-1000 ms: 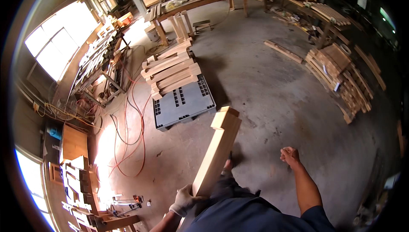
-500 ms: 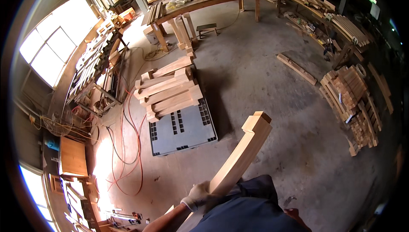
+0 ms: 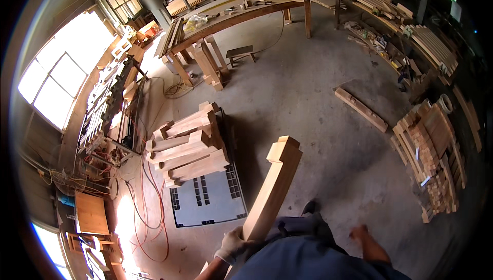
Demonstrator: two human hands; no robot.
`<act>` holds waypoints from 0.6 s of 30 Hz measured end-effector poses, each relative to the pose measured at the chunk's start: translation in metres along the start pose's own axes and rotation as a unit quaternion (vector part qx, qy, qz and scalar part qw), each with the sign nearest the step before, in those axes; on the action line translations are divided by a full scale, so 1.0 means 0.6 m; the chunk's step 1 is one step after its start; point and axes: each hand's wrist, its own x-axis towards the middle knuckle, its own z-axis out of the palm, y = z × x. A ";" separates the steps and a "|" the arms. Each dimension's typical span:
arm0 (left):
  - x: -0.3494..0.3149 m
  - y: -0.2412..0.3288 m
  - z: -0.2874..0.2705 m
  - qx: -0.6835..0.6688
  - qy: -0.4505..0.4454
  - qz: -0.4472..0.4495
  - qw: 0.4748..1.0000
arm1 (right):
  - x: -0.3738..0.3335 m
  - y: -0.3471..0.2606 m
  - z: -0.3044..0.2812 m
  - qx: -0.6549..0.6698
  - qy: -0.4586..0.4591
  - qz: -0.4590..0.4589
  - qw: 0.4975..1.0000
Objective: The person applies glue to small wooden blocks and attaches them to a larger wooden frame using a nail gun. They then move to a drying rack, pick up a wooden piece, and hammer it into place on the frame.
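Note:
My left hand point(image 3: 232, 245), in a pale work glove, is closed round a long squared wooden beam point(image 3: 269, 192). The beam tilts up and away to the right in front of my body, with a notched block at its far end; its near end is partly hidden by my arm and body. My right hand point(image 3: 360, 234) hangs free on the right, holding nothing, its fingers loosely apart and slightly blurred. Ahead to the left, several similar notched beams point(image 3: 187, 149) lie stacked on a grey plastic pallet point(image 3: 208, 210).
Hoses point(image 3: 163, 213) lie along the floor left of the pallet. A long workbench point(image 3: 231, 18) and a low stool point(image 3: 240, 52) stand ahead. At right are stacked wood pieces point(image 3: 436, 162) and a lone plank point(image 3: 361, 109). A rack of bars point(image 3: 110, 105) lines the window side.
The pallet and its stack now appear nearer and lower in view. My left hand still holds the beam, which stands slightly steeper. My right hand has swung out into clearer view.

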 end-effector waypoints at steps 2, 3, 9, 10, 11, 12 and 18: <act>0.034 0.034 -0.006 -0.007 0.019 0.003 1.000 | 0.017 -0.248 -0.053 -0.050 0.097 -0.012 0.994; 0.061 0.058 -0.011 -0.013 0.025 0.012 1.000 | 0.037 -0.340 -0.087 -0.037 0.087 -0.059 0.994; 0.237 0.183 -0.050 -0.068 0.024 0.004 0.997 | 0.090 -0.761 -0.084 0.082 0.016 -0.244 0.966; 0.275 0.199 -0.057 -0.078 0.018 0.003 0.997 | 0.101 -0.809 -0.078 0.076 0.009 -0.249 0.965; 0.313 0.217 -0.067 -0.083 0.016 0.006 0.996 | 0.132 -0.835 -0.075 0.052 -0.012 -0.229 0.972; 0.356 0.245 -0.083 -0.087 0.009 0.014 0.996 | 0.171 -0.838 -0.079 0.030 -0.026 -0.208 0.977; 0.564 0.385 -0.207 -0.074 -0.038 0.020 0.996 | 0.221 -0.801 -0.023 -0.182 -0.051 -0.125 0.974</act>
